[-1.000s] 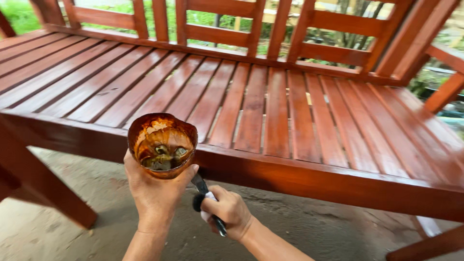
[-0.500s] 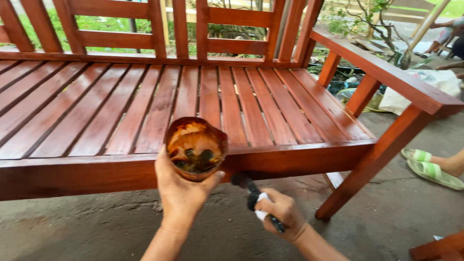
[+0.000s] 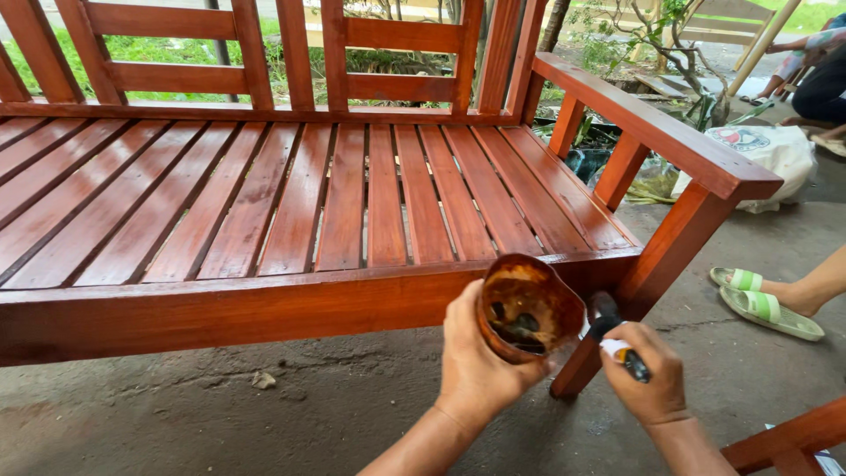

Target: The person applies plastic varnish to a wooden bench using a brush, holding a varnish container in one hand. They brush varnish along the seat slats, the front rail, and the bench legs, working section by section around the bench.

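My left hand (image 3: pixel 476 366) grips a small round cup (image 3: pixel 527 308) stained brown inside, with dark liquid at its bottom, tilted toward me. My right hand (image 3: pixel 648 383) is closed on the handle of a paintbrush (image 3: pixel 617 339) whose dark head sits just right of the cup. Both hands hover in front of the right end of a glossy red-brown wooden bench (image 3: pixel 335 203), near its front right leg (image 3: pixel 652 273). The slatted seat looks wet and shiny.
The bench's armrest (image 3: pixel 652 128) slopes at the right. Another person's foot in a green sandal (image 3: pixel 767 304) rests on the concrete floor at the right. A white sack (image 3: pixel 775 150) lies beyond. A second red wooden piece (image 3: pixel 784 436) pokes in at the bottom right.
My view and both hands have shifted right along the bench, from its middle to its right end. The cup and brush stay held the same way.
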Demonstrator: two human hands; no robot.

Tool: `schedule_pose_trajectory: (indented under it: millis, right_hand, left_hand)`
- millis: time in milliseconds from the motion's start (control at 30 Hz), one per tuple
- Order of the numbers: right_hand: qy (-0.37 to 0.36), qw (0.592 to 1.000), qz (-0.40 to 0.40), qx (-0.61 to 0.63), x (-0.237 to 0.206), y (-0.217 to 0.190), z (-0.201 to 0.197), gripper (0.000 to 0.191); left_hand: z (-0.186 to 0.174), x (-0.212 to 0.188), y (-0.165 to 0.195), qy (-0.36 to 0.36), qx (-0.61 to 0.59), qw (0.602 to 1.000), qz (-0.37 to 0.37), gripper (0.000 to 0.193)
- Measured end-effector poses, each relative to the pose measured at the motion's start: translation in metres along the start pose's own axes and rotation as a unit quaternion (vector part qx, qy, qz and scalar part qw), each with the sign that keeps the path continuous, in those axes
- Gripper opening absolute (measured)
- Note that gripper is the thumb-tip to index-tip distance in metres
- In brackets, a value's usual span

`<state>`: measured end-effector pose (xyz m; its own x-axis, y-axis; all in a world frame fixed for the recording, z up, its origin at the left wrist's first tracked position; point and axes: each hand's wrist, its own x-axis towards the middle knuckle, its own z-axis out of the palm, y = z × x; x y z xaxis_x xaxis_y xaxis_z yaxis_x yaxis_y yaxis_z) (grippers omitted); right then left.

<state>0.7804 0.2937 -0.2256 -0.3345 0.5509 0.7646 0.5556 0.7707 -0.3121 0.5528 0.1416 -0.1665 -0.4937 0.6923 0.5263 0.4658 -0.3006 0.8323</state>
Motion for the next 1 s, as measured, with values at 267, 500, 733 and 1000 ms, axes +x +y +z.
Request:
schedule_pose_trajectory:
  millis: [267, 500, 733, 1000]
  right_hand:
    - [0.033, 0.975, 0.195, 0.100, 0.036, -0.001, -0.066, 0.022]
    - [-0.128, 0.961, 0.045, 0.242, 0.053, -0.051, -0.111, 0.026]
    - [-0.332, 0.927, 0.101, 0.141, 0.059, -0.120, -0.065, 0.012]
    - [-0.278, 0.943, -0.049, 0.178, 0.059, -0.119, -0.072, 0.016]
  left_hand:
    - [0.035, -0.021, -0.045, -0.113, -0.048, 0.992, -0.011, 0.112]
    - [0.049, -0.030, -0.068, -0.114, -0.046, 0.992, 0.039, 0.110]
    - [0.057, -0.034, -0.071, -0.115, -0.059, 0.990, 0.049, 0.112]
    - [0.058, -0.032, -0.064, -0.163, -0.008, 0.985, -0.056, 0.109]
